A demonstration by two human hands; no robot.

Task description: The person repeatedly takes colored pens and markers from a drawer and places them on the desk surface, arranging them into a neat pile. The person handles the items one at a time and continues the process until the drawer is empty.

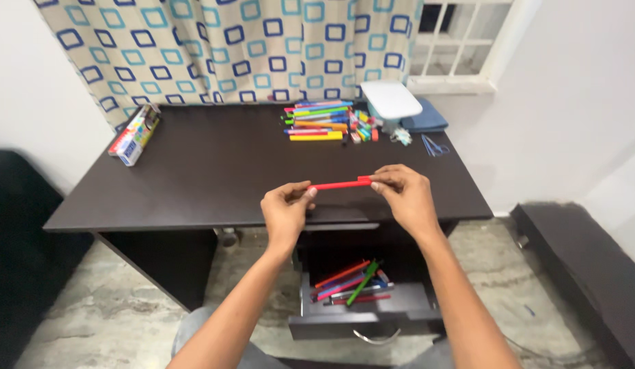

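Two hands hold one red pen (339, 184) level over the front edge of the dark worktop (194, 171): the left hand (284, 212) pinches one end between thumb and fingers, the right hand (406, 198) pinches the other, capped end the same way; both sets of fingers are closed on the pen, which touches nothing else. Risk, as a judgement: if the cap comes off with a jerk, the pen or cap could slip from the light pinch and drop past the worktop edge, landing on the floor (126, 314) or in the open drawer (372, 307) straight below the pen. Ink on the fingertips is also possible if the tip is bared; the tip cannot be seen now. Containers: the drawer, below the pen, is pulled out and holds a loose heap of pens (351, 281), red, pink and green, some crossing one another. A white lidded box (390, 99) stands beyond the pen near the window; its contents are hidden. Beyond the pen, left of that box, lies a stack of coloured pens and markers (319, 120). Far to the left of the pen rests a long printed carton (135, 134), contents unseen.
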